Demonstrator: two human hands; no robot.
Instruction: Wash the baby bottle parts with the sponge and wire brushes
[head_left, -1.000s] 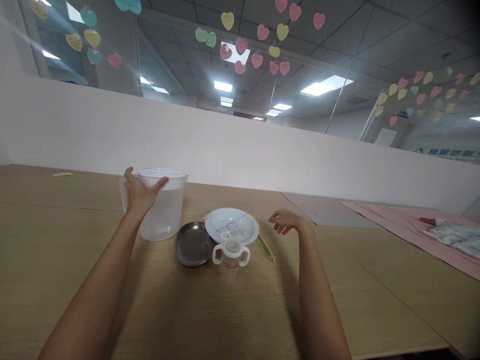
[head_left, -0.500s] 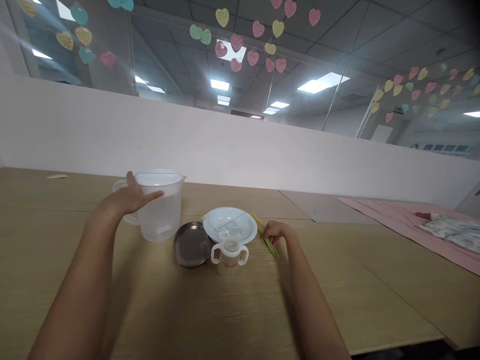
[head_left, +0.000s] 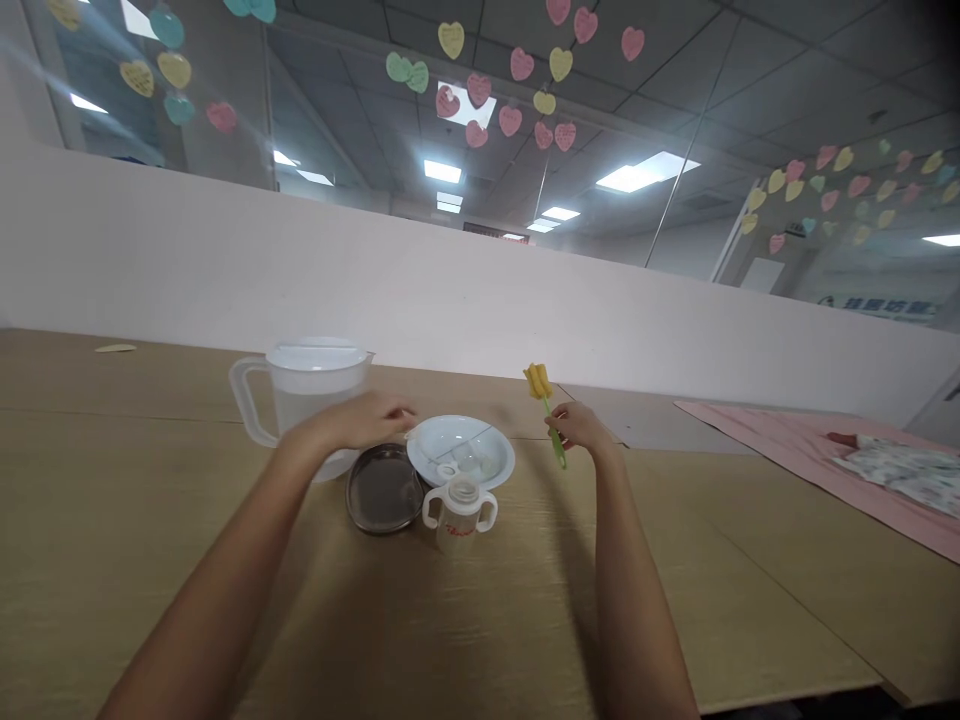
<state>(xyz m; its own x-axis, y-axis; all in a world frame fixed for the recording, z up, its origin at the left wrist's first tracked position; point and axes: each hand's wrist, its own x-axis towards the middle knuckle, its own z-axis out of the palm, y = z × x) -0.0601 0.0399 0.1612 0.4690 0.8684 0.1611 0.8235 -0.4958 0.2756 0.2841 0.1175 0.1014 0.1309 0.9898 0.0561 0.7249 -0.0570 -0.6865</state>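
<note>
Upright in my right hand (head_left: 576,428) is a bottle brush with a yellow sponge head (head_left: 538,381) and a green handle, lifted off the table and gripped by the handle. My left hand (head_left: 365,418) hovers in front of a translucent plastic pitcher (head_left: 319,380), its fingers apart and nothing in them. To the right of that hand, a white bowl (head_left: 499,440) holds small clear and white parts that I cannot make out well. In front of the bowl stands a baby bottle (head_left: 459,520) with two white handles and an uncovered mouth. Beside it lies an oval metal dish (head_left: 384,490).
The wooden table (head_left: 720,580) runs back to a low white wall (head_left: 465,300). On the right lies a pink cloth (head_left: 750,425) with a patterned, clothed figure (head_left: 904,468) on it. A small pale flat piece (head_left: 115,348) rests at the back left.
My right hand has raised the bottle brush from the table and turned it upright. My left hand has moved right, away from the pitcher's rim towards the bowl.
</note>
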